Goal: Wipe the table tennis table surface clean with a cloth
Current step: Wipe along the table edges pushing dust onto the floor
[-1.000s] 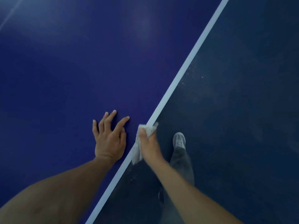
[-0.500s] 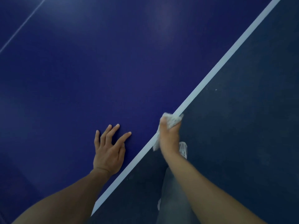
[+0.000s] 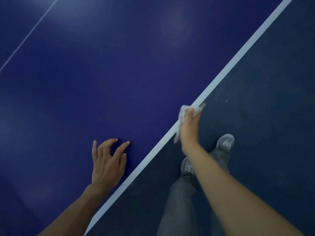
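Observation:
The blue table tennis table [image 3: 119,74] fills the left and top of the head view. Its white edge line [image 3: 226,68] runs diagonally from lower left to upper right. My right hand [image 3: 189,128] grips a crumpled white cloth [image 3: 183,113] and presses it on that white edge. My left hand [image 3: 107,164] rests on the blue surface near the edge, fingers spread and slightly arched, holding nothing.
Beyond the table edge lies a dark blue floor [image 3: 264,116] with pale specks. My grey trousers and two grey shoes [image 3: 225,142] stand on it just beside the table. A thin white centre line [image 3: 29,34] crosses the table's upper left.
My right hand has slid the cloth farther along the white edge, away from me. My left hand has lifted its palm and arched its fingers. A second shoe has come into view.

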